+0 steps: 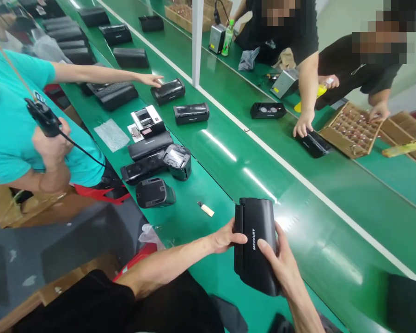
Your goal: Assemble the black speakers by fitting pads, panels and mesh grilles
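Between my two hands is a black plastic housing (254, 263), long and rounded, with white MERKURY lettering on the side facing me. It is held up, lengthwise away from me, over the green worktop's edge by the belt. My left hand (225, 237) grips its left side, thumb on the face beside the lettering. My right hand (283, 261) wraps the right side, thumb pressed on the same face. The fingers behind it are hidden. A slotted groove runs along the housing's left edge. Beyond my left hand, a small cream-coloured piece with a dark tip (205, 209) lies on the worktop.
Several black housings (152, 193) stand at the left, near a white box-like part (147, 119) and bubble wrap (111, 135). A green belt (229, 143) carries more units. One co-worker's arm (100, 73) reaches across; others work opposite beside a divided carton (350, 129) and a post (197, 46).
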`<state>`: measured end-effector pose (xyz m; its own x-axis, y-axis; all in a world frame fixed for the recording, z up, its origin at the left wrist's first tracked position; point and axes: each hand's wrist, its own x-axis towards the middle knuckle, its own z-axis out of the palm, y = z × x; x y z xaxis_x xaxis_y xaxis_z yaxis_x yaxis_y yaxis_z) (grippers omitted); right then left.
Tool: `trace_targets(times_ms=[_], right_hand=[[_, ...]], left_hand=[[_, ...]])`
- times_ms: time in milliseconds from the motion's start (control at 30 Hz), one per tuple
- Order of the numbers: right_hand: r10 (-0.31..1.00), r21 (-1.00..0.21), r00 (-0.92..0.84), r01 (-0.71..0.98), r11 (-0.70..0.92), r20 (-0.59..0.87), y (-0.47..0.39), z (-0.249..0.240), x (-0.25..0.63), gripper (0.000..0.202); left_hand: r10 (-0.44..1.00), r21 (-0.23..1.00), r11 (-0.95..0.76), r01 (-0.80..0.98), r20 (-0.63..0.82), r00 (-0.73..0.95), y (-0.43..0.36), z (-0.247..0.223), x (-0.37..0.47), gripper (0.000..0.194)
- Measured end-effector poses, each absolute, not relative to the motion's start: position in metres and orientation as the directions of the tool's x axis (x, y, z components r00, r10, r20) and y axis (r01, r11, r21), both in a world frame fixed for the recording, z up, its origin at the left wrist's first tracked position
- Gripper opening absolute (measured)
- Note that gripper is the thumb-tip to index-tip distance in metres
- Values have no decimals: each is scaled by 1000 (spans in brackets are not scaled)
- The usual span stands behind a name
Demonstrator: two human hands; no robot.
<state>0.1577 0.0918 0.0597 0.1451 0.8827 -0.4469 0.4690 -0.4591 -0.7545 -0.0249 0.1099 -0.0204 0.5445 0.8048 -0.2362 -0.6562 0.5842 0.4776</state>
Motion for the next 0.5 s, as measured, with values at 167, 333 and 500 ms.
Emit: trace_targets(times_ms=[167, 333, 500], right_hand=[[846, -710, 142, 483, -512, -513, 84, 60, 150, 114], [836, -682, 120, 522, -512, -536, 83, 56, 153, 110], [809, -649, 118, 535, -541, -576, 76, 52, 148, 110]], left_hand=[[806, 455, 587, -669, -254, 535, 98, -35, -21, 96], [793, 421, 608, -673, -286, 537, 93, -52, -14, 101], [759, 431, 649, -628, -302, 577, 89, -57, -15, 107]])
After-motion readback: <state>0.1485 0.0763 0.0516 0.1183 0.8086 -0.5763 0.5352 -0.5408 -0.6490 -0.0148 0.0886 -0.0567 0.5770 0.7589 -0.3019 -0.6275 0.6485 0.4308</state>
